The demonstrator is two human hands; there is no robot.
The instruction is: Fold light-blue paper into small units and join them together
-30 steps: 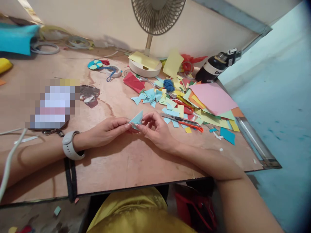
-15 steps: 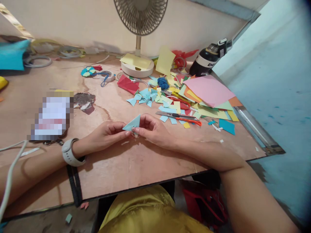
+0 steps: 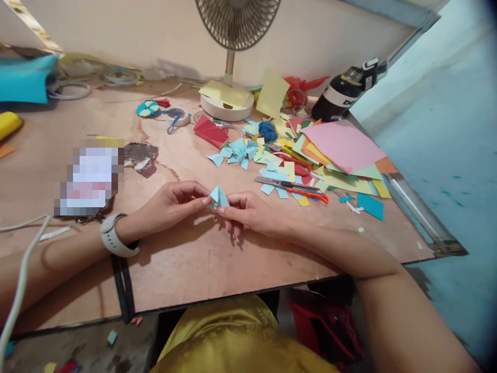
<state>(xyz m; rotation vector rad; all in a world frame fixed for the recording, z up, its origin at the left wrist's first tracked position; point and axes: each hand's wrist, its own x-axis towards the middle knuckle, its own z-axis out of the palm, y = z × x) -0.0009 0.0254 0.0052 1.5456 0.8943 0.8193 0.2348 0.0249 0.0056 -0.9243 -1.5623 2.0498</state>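
A small piece of light blue folded paper [image 3: 219, 196] is held between both hands, just above the table. My left hand [image 3: 185, 201] pinches its left side between thumb and fingers. On the other side, my right hand [image 3: 245, 210] grips its lower right edge, thumb on top. The paper stands in a peaked shape with a crease down the middle. Beyond the hands lies a heap of light blue folded paper pieces [image 3: 238, 151]. A cutter knife [image 3: 287, 184] rests on paper scraps to the right, beside orange-handled scissors [image 3: 318, 196].
A fan [image 3: 227, 106] stands at the back, with a black bottle [image 3: 337, 96] right of it. Coloured sheets [image 3: 345, 145] are stacked at the right. A phone [image 3: 90, 178] and a white cable [image 3: 24, 269] lie at the left. The table's front edge is near my body.
The light blue paper has gone from a flat triangle to a peaked, partly opened fold. My right fingers have shifted lower beneath it. The whole view has moved slightly.
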